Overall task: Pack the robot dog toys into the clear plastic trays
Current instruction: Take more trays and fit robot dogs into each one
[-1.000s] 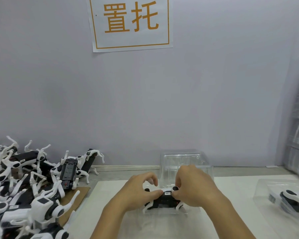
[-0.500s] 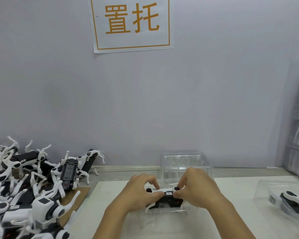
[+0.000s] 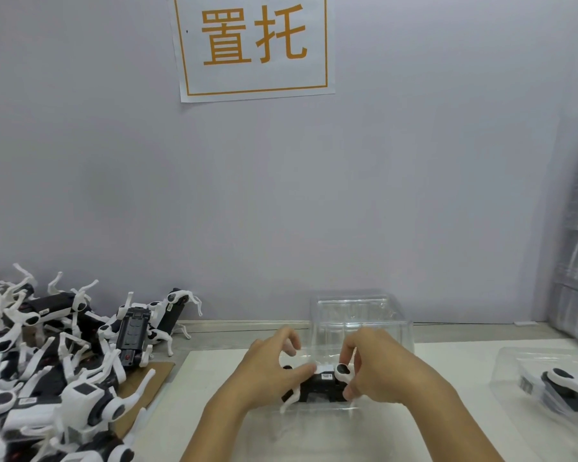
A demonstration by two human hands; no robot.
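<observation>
Both hands, left hand (image 3: pixel 267 375) and right hand (image 3: pixel 381 371), are pinching the robot dog (image 3: pixel 321 385) into the clear tray (image 3: pixel 314 425); looking light, rigid, with thin fragile legs, so gripping the body.

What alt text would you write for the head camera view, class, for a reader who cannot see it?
Both hands, left hand and right hand, grip a black-and-white robot dog toy in a clear plastic tray on a white table. More toys are heaped at left.
</observation>
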